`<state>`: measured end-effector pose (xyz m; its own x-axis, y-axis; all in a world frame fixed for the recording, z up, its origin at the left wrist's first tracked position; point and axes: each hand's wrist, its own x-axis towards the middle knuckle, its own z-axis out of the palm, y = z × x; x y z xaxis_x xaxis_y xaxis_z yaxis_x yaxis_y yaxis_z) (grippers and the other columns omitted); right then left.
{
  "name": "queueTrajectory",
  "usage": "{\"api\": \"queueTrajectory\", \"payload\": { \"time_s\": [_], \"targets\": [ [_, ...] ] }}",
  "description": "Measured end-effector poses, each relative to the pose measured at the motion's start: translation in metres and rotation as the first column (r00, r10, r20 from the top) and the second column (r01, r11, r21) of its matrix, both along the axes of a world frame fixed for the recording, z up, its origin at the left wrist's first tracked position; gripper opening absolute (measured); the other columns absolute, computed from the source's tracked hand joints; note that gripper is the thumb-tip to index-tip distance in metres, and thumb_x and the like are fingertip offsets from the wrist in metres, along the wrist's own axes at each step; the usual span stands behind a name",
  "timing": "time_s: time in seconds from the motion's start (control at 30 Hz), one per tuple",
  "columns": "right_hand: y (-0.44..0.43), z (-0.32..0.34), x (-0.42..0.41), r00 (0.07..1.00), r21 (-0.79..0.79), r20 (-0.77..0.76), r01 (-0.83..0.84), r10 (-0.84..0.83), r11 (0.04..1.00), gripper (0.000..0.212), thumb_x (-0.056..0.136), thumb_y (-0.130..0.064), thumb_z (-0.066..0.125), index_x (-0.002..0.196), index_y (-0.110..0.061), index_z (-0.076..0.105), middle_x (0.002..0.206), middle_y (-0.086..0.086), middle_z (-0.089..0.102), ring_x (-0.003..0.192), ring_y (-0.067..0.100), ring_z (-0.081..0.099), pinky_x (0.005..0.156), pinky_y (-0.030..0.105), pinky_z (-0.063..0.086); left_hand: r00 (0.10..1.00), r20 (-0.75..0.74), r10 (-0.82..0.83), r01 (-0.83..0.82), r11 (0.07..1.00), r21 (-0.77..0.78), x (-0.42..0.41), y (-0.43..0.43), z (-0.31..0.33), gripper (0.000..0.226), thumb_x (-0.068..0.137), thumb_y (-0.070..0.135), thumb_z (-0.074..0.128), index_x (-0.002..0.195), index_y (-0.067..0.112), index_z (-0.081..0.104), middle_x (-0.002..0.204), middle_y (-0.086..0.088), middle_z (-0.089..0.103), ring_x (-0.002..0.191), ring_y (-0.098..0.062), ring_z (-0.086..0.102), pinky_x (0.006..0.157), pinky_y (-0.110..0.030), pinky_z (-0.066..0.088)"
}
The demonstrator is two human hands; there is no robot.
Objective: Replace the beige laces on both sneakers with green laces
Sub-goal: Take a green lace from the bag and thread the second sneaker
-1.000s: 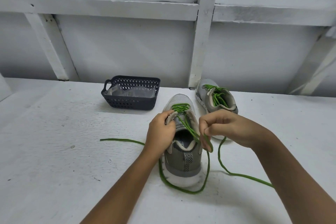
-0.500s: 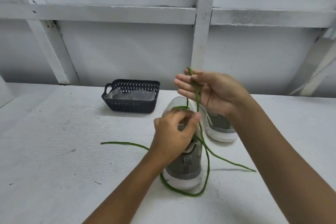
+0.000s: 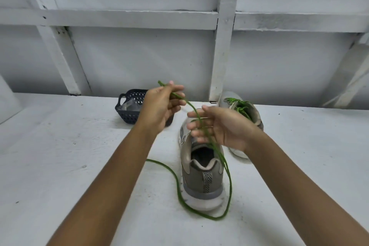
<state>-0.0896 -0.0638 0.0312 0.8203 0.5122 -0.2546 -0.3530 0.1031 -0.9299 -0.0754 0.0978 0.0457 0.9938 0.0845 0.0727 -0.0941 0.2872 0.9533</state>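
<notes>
A grey sneaker (image 3: 201, 177) stands on the white table (image 3: 79, 166) with its heel toward me. A green lace (image 3: 199, 212) loops on the table around the heel and rises to my hands. My left hand (image 3: 161, 106) is raised above and left of the sneaker and pinches the lace near its end. My right hand (image 3: 223, 128) hovers over the sneaker's front, fingers nearly straight, with the lace running across them. A second grey sneaker (image 3: 244, 109) with green lacing sits behind my right hand, partly hidden by it.
A dark perforated basket (image 3: 128, 111) with clear plastic inside stands at the back left, partly behind my left hand. A white panelled wall (image 3: 139, 56) with beams closes off the far edge of the table.
My left hand left the sneaker and rose up and left, now holding the lace end. My right hand came down toward the sneaker and its fingers opened.
</notes>
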Motion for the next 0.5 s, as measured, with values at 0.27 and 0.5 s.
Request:
{"api": "queueTrajectory", "payload": {
  "time_s": [0.27,0.5],
  "targets": [
    [-0.022,-0.018,-0.002,0.995,0.039,0.058,0.084,-0.086,0.996,0.026,0.098,-0.012,0.042,0.102,0.0,0.065,0.06,0.001,0.051,0.05,0.01,0.047,0.046,0.02,0.045,0.993,-0.107,0.042,-0.046,0.998,-0.037,0.036,0.007,0.002,0.033,0.102,0.016,0.035,0.081,0.004,0.057,0.074,-0.01,0.058,0.047,-0.007,0.064,0.049,-0.016,0.05],
    [-0.038,-0.02,-0.005,0.996,0.114,0.018,0.086,-0.089,0.99,0.029,0.095,0.004,0.035,0.105,0.002,0.062,0.065,0.004,0.058,0.054,0.011,0.055,0.051,0.021,0.052,0.979,-0.205,0.018,0.01,0.991,0.132,0.042,0.003,-0.004,0.031,0.102,0.032,0.038,0.085,0.01,0.052,0.077,-0.008,0.063,0.055,-0.012,0.066,0.052,-0.024,0.049]
  ]
}}
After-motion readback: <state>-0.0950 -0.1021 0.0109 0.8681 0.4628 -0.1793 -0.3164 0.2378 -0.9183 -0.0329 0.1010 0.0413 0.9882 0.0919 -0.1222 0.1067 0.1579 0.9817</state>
